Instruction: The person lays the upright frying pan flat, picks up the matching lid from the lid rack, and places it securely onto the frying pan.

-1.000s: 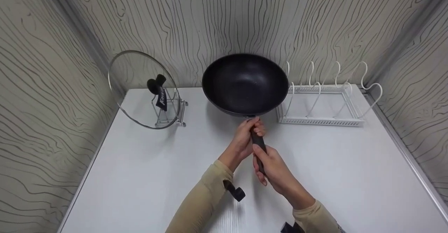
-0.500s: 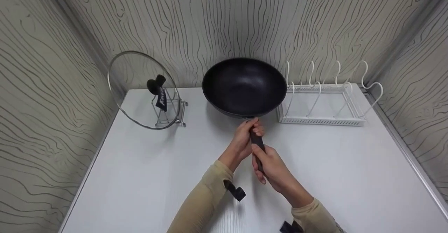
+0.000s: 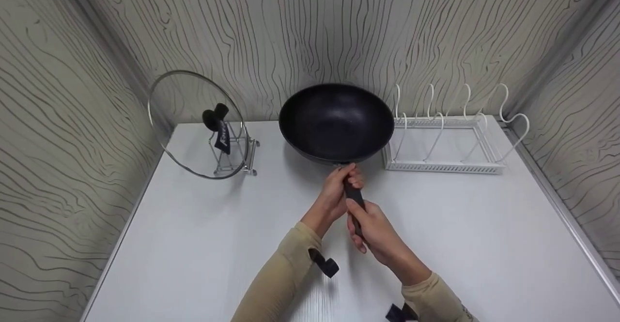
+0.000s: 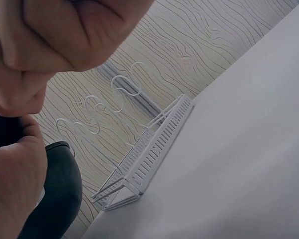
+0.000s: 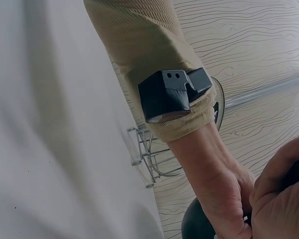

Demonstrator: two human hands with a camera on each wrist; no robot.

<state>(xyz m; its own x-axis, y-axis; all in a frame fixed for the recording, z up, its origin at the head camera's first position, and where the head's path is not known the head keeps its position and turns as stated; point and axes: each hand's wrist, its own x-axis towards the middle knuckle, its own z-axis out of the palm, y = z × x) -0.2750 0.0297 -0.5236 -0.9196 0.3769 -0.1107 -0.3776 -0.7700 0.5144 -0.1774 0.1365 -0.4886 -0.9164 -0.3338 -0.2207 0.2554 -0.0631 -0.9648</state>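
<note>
A black wok [image 3: 336, 121] is held up over the back of the white table, its dark inside facing me and its long handle [image 3: 354, 195] pointing toward me. My left hand [image 3: 335, 189] grips the handle close to the pan. Lower down, my right hand [image 3: 377, 230] wraps the same handle near its end, thumb lying along the top. In the left wrist view the wok's outer side [image 4: 60, 191] shows below the curled fingers. The right wrist view has my left hand [image 5: 222, 199] beside my right hand [image 5: 281, 199], with the wok [image 5: 197, 224] partly hidden behind them.
At the left, a glass lid [image 3: 186, 169] with a black knob leans upright in a small wire stand [image 3: 252, 157]. A white rack [image 3: 445, 168] with several curved prongs stands at the back right, close beside the wok. Patterned walls [image 3: 315, 22] enclose the table [image 3: 193, 244].
The wok has sunk slightly and shifted a little to the left, away from the white rack. Both hands keep their grip on the handle and move with it.
</note>
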